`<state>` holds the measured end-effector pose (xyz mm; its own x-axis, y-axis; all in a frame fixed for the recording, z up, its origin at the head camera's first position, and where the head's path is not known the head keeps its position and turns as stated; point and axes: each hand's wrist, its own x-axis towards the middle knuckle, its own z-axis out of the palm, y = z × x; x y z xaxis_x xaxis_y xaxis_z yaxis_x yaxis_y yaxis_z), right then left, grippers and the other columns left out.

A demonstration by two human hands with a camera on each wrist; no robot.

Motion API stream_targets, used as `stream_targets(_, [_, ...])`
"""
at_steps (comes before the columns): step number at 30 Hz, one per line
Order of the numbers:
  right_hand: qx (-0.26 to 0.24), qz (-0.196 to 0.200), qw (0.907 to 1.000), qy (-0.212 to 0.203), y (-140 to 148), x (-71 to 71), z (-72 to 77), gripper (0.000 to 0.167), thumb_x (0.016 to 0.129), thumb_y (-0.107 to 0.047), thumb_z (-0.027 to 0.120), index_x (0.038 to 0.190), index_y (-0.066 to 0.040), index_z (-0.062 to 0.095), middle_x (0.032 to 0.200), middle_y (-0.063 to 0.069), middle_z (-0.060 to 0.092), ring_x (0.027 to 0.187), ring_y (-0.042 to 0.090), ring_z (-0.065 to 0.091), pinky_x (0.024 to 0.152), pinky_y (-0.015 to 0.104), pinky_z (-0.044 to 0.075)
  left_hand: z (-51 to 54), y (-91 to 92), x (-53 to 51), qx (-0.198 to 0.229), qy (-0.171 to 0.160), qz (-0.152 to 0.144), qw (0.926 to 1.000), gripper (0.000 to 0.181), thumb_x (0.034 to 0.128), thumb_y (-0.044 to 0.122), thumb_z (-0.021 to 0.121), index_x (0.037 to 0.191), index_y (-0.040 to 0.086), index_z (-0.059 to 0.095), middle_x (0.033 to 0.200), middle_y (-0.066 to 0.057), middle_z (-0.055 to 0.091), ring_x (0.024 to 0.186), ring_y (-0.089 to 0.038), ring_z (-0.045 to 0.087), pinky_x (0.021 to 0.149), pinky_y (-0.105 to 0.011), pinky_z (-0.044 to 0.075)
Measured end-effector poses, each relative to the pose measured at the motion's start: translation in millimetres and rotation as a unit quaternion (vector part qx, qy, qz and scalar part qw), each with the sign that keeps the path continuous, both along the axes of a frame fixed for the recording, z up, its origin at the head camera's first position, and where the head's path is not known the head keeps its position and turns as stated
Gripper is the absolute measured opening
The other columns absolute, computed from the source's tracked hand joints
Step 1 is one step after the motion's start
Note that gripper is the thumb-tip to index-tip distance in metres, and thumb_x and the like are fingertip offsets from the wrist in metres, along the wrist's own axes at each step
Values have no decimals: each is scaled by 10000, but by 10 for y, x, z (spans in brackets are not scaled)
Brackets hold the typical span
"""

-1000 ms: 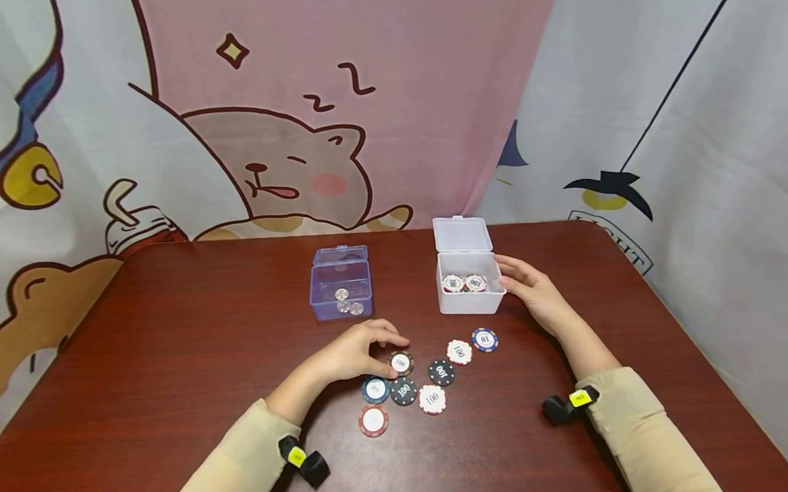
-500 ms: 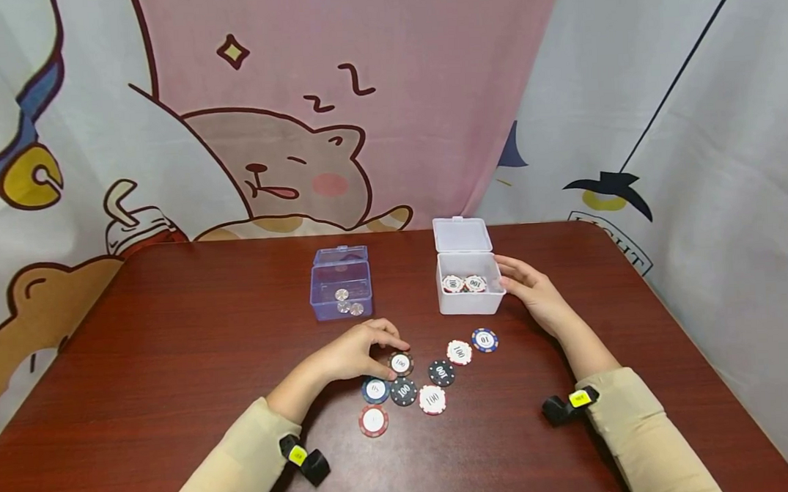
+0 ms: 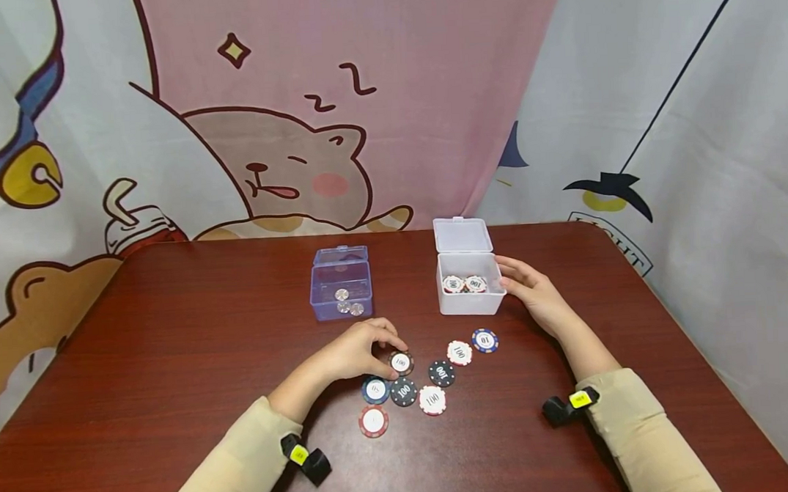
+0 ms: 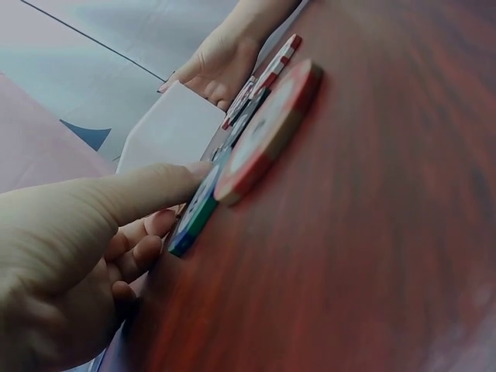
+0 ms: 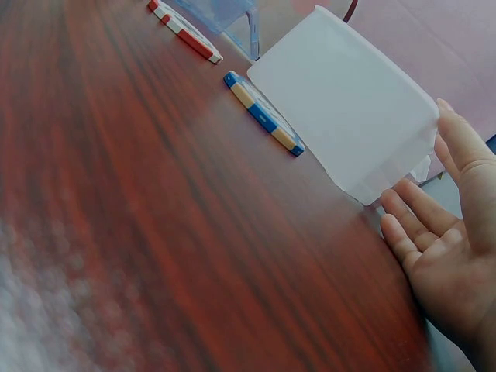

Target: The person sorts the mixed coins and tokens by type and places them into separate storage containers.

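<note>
With thumb and index finger, my left hand (image 3: 362,351) grips the edges of a dark brown-rimmed poker chip (image 3: 401,361) marked 100, flat on the table. In the left wrist view, that hand (image 4: 93,232) hides the chip. My right hand (image 3: 533,290) touches the right side of a white plastic box (image 3: 470,303), its fingers fairly straight and the thumb at the rim. Its lid is up, and white 100 chips (image 3: 475,283) lie inside. Near the left hand lie a blue chip (image 3: 375,389), a black chip (image 3: 403,391) and a red chip (image 3: 373,421).
A blue see-through box (image 3: 341,311), lid up, stands left of the white one with several small clear round pieces (image 3: 343,306) inside. More chips lie between the hands: black (image 3: 442,373), white (image 3: 432,400), another white (image 3: 459,352) and blue-white (image 3: 485,340). A printed curtain (image 3: 415,127) hangs behind the table.
</note>
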<state>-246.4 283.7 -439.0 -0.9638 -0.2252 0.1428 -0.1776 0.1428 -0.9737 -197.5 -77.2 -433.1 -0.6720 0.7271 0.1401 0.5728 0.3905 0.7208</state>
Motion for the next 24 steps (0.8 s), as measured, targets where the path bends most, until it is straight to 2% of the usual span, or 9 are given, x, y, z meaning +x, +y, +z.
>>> stream_targets(8, [7, 2, 10000, 15, 9, -11, -15, 472, 984, -82, 525, 1434, -19, 396, 1400, 290, 404, 1178, 177, 481, 903, 193, 407, -18, 22, 15, 19, 257, 131, 9996, 367, 665, 144, 872, 1005, 100, 741, 915, 44, 605, 824, -88, 531, 722, -246, 448])
stream_targets(24, [25, -31, 10000, -67, 8, -5, 0, 464, 983, -75, 521, 1430, -32, 403, 1407, 273, 408, 1187, 208, 478, 900, 195, 407, 30, 77, 64, -238, 759, 315, 9963, 333, 645, 138, 845, 948, 109, 709, 833, 63, 595, 789, -102, 528, 701, -236, 432])
